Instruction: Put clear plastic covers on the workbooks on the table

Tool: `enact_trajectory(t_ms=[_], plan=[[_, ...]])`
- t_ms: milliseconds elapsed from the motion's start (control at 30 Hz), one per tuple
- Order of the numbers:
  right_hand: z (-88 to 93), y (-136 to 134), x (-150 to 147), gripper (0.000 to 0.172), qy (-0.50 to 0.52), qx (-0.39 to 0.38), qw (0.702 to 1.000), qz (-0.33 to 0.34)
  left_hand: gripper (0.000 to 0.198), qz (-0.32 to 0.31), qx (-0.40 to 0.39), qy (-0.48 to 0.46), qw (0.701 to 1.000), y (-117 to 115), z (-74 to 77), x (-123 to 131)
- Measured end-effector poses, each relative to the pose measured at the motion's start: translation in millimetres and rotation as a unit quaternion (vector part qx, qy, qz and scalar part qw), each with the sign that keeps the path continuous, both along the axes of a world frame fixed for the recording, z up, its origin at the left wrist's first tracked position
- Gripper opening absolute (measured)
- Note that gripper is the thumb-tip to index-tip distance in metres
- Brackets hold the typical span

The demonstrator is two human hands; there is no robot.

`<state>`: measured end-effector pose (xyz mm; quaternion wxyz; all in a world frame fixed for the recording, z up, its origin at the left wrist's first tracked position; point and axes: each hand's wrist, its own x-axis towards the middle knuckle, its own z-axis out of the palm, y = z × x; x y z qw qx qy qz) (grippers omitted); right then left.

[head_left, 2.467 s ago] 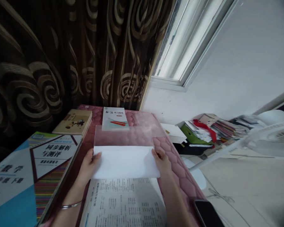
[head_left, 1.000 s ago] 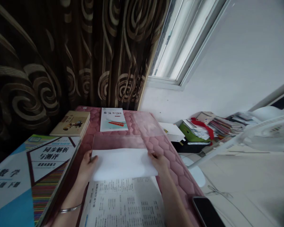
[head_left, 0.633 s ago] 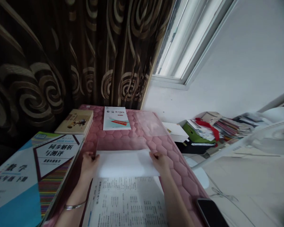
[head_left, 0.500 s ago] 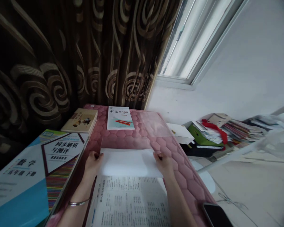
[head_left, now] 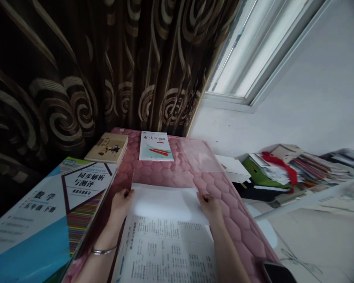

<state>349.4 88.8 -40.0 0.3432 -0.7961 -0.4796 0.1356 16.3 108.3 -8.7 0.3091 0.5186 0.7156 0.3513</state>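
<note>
An open book (head_left: 168, 251) with printed pages lies on the pink quilted table (head_left: 224, 212) in front of me. A clear plastic book cover (head_left: 165, 200) with a white flap lies over the book's far edge. My left hand (head_left: 120, 204) pinches the cover's left edge, fingers closed on it. On the cover's right edge my right hand (head_left: 211, 206) grips in the same way. A silver bangle (head_left: 103, 250) sits on my left wrist.
A large maths workbook (head_left: 44, 220) lies at the left, a beige book (head_left: 107, 147) behind it, a thin white booklet (head_left: 155, 146) at the back. A second clear sleeve (head_left: 199, 155) lies back right. A phone (head_left: 279, 273) rests near the right edge. Dark curtain behind; cluttered books right.
Both hands have drawn the clear cover toward me and lower onto the book's far edge. The view has tilted and shifted to the right.
</note>
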Motion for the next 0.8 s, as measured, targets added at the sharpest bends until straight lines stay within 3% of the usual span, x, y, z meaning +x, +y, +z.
enact_trajectory(t_ms=[200, 367, 567, 800], plan=[[-5.6, 3.4, 0.6, 0.035, -0.043, -0.076, 0.996, 0.016, 0.031, -0.029, -0.025, 0.1, 0.994, 3.2, -1.3, -1.0], [-7.8, 4.9, -0.8, 0.035, -0.071, -0.089, 0.993, -0.007, 0.032, -0.05, -0.044, 0.149, 0.987, 4.9, -1.1, -1.0], [0.9, 4.0, 3.9, 0.033, 0.027, -0.039, 0.999, 0.025, 0.032, -0.032, -0.042, 0.146, 0.988, 4.4, 0.8, 1.6], [-1.5, 0.3, -2.4, 0.033, -0.052, -0.082, 0.995, 0.011, 0.028, 0.002, -0.028, 0.113, 0.993, 4.4, 4.1, 1.8]])
